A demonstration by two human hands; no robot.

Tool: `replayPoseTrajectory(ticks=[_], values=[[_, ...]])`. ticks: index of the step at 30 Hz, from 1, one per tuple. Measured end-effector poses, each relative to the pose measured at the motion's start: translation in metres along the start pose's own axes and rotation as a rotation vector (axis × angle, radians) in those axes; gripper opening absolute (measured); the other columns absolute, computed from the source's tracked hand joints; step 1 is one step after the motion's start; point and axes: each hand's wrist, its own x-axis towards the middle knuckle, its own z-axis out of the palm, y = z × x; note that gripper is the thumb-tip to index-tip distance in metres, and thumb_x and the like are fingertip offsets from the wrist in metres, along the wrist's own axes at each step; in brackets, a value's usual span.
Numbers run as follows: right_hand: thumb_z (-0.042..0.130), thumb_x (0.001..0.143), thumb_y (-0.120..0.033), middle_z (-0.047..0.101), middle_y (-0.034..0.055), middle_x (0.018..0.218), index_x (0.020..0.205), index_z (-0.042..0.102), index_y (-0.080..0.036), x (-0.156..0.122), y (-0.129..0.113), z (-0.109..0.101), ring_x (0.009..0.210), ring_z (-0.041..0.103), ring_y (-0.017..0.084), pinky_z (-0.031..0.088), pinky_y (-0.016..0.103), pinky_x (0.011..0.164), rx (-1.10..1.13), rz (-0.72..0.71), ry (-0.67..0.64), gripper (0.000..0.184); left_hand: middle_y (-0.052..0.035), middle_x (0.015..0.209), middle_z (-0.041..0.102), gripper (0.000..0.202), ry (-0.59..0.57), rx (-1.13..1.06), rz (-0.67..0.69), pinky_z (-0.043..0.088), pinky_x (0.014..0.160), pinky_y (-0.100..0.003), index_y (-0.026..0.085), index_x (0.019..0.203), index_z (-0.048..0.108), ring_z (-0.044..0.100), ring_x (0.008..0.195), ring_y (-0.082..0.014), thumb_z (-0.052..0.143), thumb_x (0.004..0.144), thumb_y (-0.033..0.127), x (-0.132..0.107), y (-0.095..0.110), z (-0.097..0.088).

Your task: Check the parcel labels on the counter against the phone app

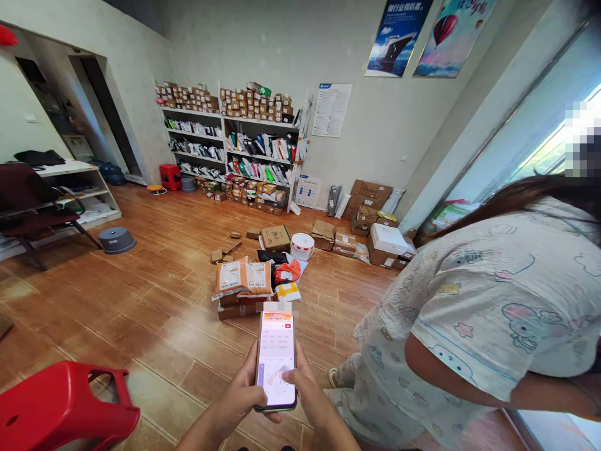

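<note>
A smartphone (276, 351) with a lit screen is held upright between both my hands at the bottom middle of the view. My left hand (246, 385) wraps round its left edge, with the thumb at the lower left of the screen. Round the right edge is my right hand (305, 379), its thumb over the lower part of the display. A search bar and a keyboard-like area show on the screen; the text is too small to read. Beyond the phone, orange-and-white packages (241, 279) lie on boxes on the floor.
Close on the right stands a person in a patterned top (469, 300). A red plastic stool (66, 404) is at the lower left. Shelves full of parcels (260, 119) line the back wall, with cardboard boxes (345, 243) and a white bucket (302, 247) on the wood-look floor.
</note>
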Motion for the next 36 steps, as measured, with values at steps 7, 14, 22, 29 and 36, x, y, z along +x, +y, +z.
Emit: replayPoseTrajectory(ticks=[7,14,22,29,36], values=[[0.068,0.05,-0.078,0.07,0.0066,0.076,0.077,0.067,-0.017,0.022,-0.011,0.005,0.075,0.062,0.023,0.048,0.031,0.062,-0.071,-0.031,0.32,0.066,-0.0065,0.133,0.053,0.117,-0.037,-0.017,-0.016,0.057,0.063,-0.03,0.035,0.146,-0.017,0.06,0.1,-0.0262,0.049,0.054,0.006,0.008,-0.016,-0.01],[0.056,0.06,-0.083,0.067,0.0034,0.071,0.076,0.066,-0.018,0.014,-0.002,0.004,0.067,0.057,0.019,0.047,0.031,0.063,-0.142,-0.103,0.351,0.067,-0.0059,0.131,0.056,0.113,-0.069,-0.086,-0.016,0.056,0.059,-0.027,0.034,0.145,-0.02,0.063,0.092,-0.023,0.046,0.057,0.007,0.004,-0.014,-0.009],[0.06,0.053,-0.084,0.067,0.0033,0.075,0.071,0.064,-0.021,0.003,-0.004,0.006,0.073,0.059,0.021,0.05,0.032,0.068,-0.139,-0.115,0.419,0.065,-0.0072,0.129,0.057,0.113,-0.004,-0.043,-0.034,0.056,0.056,-0.028,0.03,0.147,-0.016,0.063,0.084,-0.0211,0.046,0.055,0.01,0.002,-0.009,0.001],[0.074,0.053,-0.067,0.07,0.0051,0.08,0.088,0.061,-0.016,0.007,0.002,0.006,0.07,0.062,0.02,0.05,0.032,0.065,-0.081,-0.094,0.317,0.064,-0.0091,0.131,0.055,0.114,0.007,0.036,-0.048,0.055,0.057,-0.028,0.024,0.148,-0.016,0.063,0.091,-0.0242,0.048,0.053,0.015,0.003,-0.013,0.001],[0.079,0.048,-0.062,0.072,0.008,0.083,0.086,0.06,-0.016,0.013,0.005,0.011,0.074,0.064,0.023,0.05,0.036,0.071,-0.233,-0.106,0.424,0.063,-0.0099,0.129,0.057,0.119,0.041,0.074,-0.034,0.054,0.062,-0.029,0.023,0.147,-0.019,0.061,0.092,-0.0245,0.051,0.051,0.017,0.012,-0.032,-0.011]])
